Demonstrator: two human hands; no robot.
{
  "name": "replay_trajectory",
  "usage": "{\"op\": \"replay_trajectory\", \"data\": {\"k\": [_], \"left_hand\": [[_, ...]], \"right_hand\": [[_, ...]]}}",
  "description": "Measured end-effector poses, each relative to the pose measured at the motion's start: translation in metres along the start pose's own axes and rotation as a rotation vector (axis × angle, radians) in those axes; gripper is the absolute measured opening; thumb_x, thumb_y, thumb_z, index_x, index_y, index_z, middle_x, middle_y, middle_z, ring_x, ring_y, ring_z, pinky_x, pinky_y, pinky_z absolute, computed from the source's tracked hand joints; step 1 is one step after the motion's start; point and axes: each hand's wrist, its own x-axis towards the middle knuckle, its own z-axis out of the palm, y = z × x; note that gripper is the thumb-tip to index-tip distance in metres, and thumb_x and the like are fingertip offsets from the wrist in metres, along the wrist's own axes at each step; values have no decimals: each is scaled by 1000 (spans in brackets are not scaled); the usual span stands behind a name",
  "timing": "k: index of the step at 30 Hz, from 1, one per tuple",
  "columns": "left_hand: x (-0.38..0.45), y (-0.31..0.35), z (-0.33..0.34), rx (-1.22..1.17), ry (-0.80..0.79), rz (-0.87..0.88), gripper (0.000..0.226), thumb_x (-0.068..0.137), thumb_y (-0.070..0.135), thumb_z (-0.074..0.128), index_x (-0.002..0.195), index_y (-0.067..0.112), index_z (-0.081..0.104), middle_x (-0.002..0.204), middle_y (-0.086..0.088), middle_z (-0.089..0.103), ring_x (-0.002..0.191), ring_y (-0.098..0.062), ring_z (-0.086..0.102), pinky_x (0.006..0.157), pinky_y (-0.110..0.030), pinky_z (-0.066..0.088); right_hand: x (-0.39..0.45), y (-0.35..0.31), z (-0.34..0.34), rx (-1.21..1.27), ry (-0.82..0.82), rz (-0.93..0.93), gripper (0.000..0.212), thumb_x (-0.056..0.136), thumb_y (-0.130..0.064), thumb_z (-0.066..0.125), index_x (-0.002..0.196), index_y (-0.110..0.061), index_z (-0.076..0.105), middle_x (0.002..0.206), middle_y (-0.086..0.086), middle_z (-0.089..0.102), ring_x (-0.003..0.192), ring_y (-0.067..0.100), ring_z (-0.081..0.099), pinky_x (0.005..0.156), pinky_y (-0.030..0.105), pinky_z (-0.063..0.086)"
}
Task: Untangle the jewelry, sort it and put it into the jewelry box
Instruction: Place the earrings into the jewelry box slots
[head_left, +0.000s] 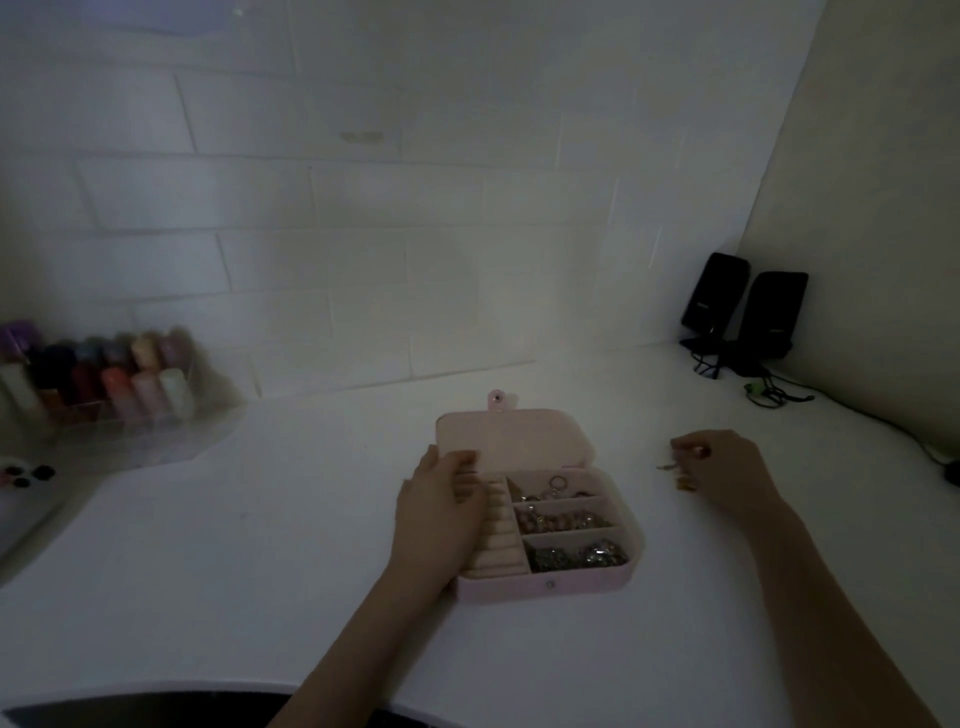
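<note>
- Dim room, white desk (260, 597), white brick wall behind.
- Left hand (436, 504) lies on the left side of the open pink jewelry box (545, 584), fingers fairly straight, on the ring rolls and lid edge.
- Right hand (727, 470), right of the box, fingers curled, pinching small gold jewelry (685, 475).
- Box mid-desk; its right compartments hold rings and chains.
- Far left of box: organizer of bottles (104, 374). Far right: two black speakers (743, 306).
</note>
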Motion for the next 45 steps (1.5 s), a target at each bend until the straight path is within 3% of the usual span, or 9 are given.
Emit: {"op": "replay_trajectory", "data": {"k": [4, 6, 10, 13, 16, 24, 34, 38, 45], "left_hand": [[12, 12, 33, 147, -92, 11, 43, 87, 28, 48, 129, 20, 49, 136, -5, 40, 123, -26, 45, 111, -47, 27], [14, 17, 42, 148, -97, 50, 47, 86, 31, 44, 131, 16, 47, 136, -12, 39, 122, -30, 43, 108, -44, 32], [27, 26, 40, 95, -48, 247, 51, 85, 36, 40, 130, 14, 50, 142, -6, 38, 135, -23, 30, 114, -34, 23], [42, 46, 31, -104, -104, 368, 35, 89, 34, 52, 120, 20, 61, 125, 10, 56, 117, -1, 46, 105, -20, 32], [59, 62, 29, -289, -251, 295, 18, 85, 21, 67, 103, 21, 71, 102, 5, 71, 96, -5, 65, 94, -28, 49], [67, 52, 20, -685, -454, -9, 22, 75, -1, 72, 97, 2, 70, 82, -14, 73, 78, -22, 71, 68, -24, 57], [64, 49, 20, -791, -440, -108, 9, 80, -5, 64, 85, 0, 70, 74, -15, 70, 63, -17, 67, 60, -21, 56], [63, 49, 19, -776, -406, -99, 14, 82, -6, 62, 94, -3, 69, 75, -16, 70, 62, -16, 68, 61, -20, 57], [63, 50, 21, -661, -378, 0, 6, 80, 1, 69, 79, 6, 72, 71, -15, 72, 63, -13, 69, 62, -17, 55]], "right_hand": [[-4, -5, -1, -1, 72, -23, 6, 83, -4, 68, 84, -9, 71, 88, 11, 69, 72, 16, 56, 63, 18, 42], [-7, -9, -4, 92, 79, 7, 13, 82, -3, 67, 85, -16, 69, 83, 7, 68, 71, 17, 59, 69, 26, 49], [-13, -44, -23, 373, 105, -51, 21, 80, -3, 69, 94, -18, 69, 81, 4, 68, 74, 16, 64, 66, 16, 46], [-28, -87, -29, 638, -153, -147, 29, 77, 7, 69, 102, -7, 68, 82, 9, 67, 67, 9, 65, 64, 16, 51], [-40, -113, -19, 749, -303, -199, 29, 80, 11, 65, 105, -3, 65, 85, 10, 67, 70, 13, 65, 63, 18, 52], [-48, -121, 3, 457, -217, -343, 50, 78, -9, 75, 113, -39, 57, 100, -5, 55, 67, 22, 63, 67, 32, 55], [-61, -121, 8, 583, -313, -220, 53, 74, 0, 75, 114, -28, 55, 98, -2, 58, 78, 11, 64, 77, 28, 56], [-64, -121, 13, 587, -229, -205, 37, 77, -5, 74, 108, -20, 59, 75, 0, 63, 73, 15, 69, 69, 23, 56], [-60, -119, 10, 636, -179, -221, 19, 82, 0, 67, 94, -14, 67, 71, 5, 65, 67, 17, 64, 71, 35, 55]]}}
